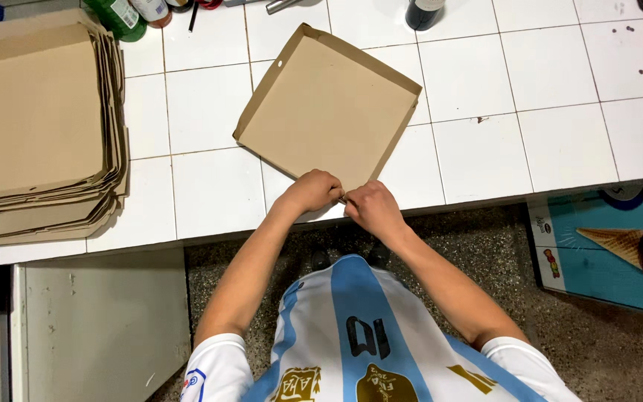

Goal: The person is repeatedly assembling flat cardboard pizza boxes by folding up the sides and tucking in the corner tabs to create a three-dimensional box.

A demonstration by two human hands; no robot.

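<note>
I'm seeing one plain brown box tray (329, 104); both hands' fingers (334, 195) are pinching, seemingly, its near corner beside one stack (35, 126).

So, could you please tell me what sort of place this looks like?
Probably a pizzeria or takeaway kitchen: both hands, left hand and right hand, pinch a corner of a flat cardboard box on a white tiled counter, beside a stack of unfolded boxes.

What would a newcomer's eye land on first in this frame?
First the brown cardboard box tray lying open on the white tiled counter, with the left hand and right hand pinching its near corner together. Next, the thick stack of flat cardboard blanks at the counter's left end.
</note>
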